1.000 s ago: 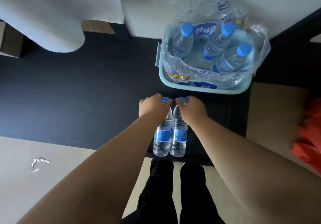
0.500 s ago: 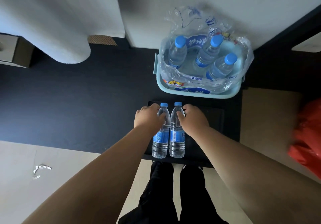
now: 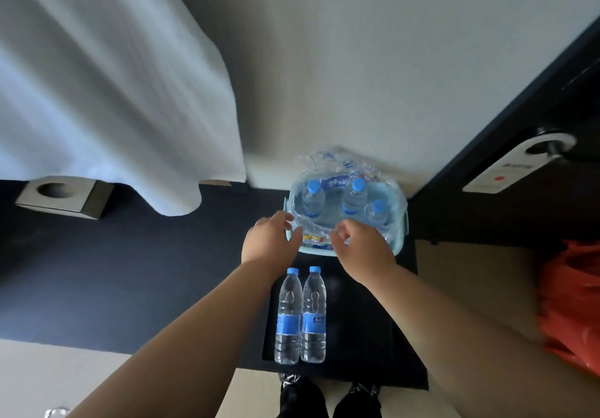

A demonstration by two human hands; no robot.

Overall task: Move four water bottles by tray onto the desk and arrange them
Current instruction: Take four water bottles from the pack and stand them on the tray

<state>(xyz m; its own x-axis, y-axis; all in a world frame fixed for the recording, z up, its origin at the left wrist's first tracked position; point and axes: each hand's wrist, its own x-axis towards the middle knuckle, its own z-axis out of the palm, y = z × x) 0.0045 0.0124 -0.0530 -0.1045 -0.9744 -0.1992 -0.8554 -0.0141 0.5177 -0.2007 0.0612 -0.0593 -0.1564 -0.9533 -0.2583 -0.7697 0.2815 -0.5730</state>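
Two clear water bottles with blue caps and blue labels, the left bottle point(image 3: 288, 313) and the right bottle point(image 3: 313, 312), stand side by side on a black tray point(image 3: 363, 330) in front of me. Beyond the tray sits a light blue basin point(image 3: 402, 219) lined with torn plastic wrap, holding three more blue-capped bottles point(image 3: 354, 198). My left hand point(image 3: 271, 239) and my right hand point(image 3: 360, 244) hover at the basin's near rim, fingers apart, holding nothing.
A white curtain point(image 3: 113, 93) hangs at the left over a dark surface. A grey box with a round hole point(image 3: 63, 195) lies at the far left. A dark door with a handle tag point(image 3: 516, 164) is at the right, and a red bag point(image 3: 571, 304) lies lower right.
Both hands let go of the two bottles on the tray and moved forward to the basin. The camera tilted upward, so more wall and curtain show.
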